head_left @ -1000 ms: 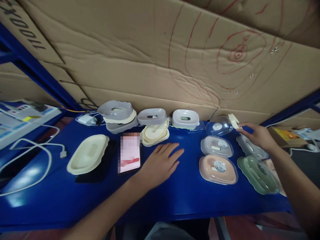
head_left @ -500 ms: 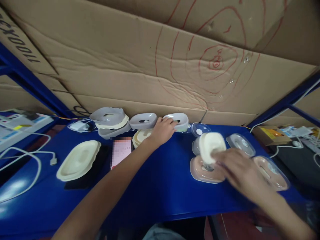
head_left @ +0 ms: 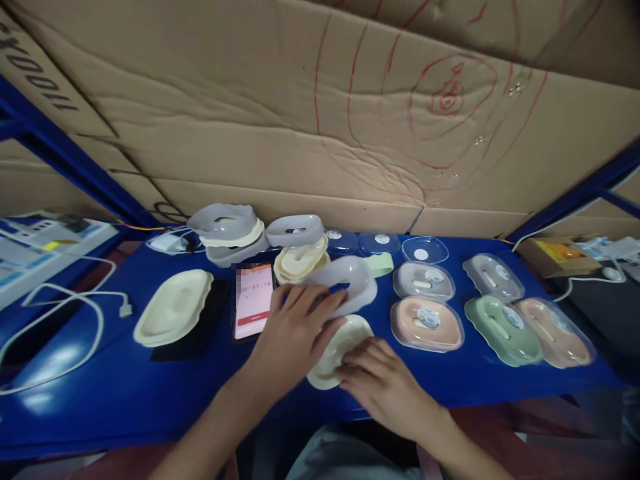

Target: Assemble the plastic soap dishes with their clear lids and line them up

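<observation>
My left hand (head_left: 300, 323) is closed on the near left side of a grey oval soap dish (head_left: 361, 283) with a slot in its bottom, tilted over the table. Just below it, my right hand (head_left: 380, 380) grips the right edge of a cream oval dish (head_left: 327, 363), and the fingertips inside are partly hidden. The grey dish is above and behind the cream one. Close behind them lie a pale green strip (head_left: 383, 265) and a stack of cream pieces (head_left: 295, 263).
Lidded soap dishes in grey (head_left: 425, 280), peach (head_left: 427, 325) and green (head_left: 503, 331) sit on the right. Clear lids (head_left: 425, 250) line the back. At left are a phone (head_left: 254, 300), a large cream dish (head_left: 175, 307), stacked grey dishes (head_left: 223, 220) and a white cable (head_left: 100, 327).
My left hand has brought a grey dish forward from the back row. The right hand has carried the cream dish leftward from above the peach dish to the middle.
</observation>
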`<state>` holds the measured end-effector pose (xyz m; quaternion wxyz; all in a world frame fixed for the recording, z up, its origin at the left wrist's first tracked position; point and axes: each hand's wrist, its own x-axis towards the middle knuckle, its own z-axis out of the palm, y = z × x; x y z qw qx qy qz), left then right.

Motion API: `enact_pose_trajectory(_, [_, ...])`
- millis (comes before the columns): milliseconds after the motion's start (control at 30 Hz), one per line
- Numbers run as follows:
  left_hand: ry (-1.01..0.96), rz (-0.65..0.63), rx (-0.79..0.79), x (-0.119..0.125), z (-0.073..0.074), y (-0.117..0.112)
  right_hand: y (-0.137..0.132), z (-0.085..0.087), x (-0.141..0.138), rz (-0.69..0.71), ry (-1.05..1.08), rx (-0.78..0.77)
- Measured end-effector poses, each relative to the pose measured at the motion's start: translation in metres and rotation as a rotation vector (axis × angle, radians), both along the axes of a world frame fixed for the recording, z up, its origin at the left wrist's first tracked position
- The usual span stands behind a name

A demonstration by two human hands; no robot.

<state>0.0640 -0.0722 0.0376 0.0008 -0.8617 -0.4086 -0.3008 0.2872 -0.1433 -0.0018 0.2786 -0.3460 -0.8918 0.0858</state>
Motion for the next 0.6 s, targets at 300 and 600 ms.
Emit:
enact_pose_trajectory(300, [-0.085,0.05,-0.045,0.002,-0.033,-0.063,-0.008,-0.02,0.034,-0.304,0.156,-0.103])
enact_pose_trajectory(600, [-0.108,0.122,0.002,0.005,-0.061,-0.083,-0.014,-0.024,0.03,-0.287,0.106,-0.209])
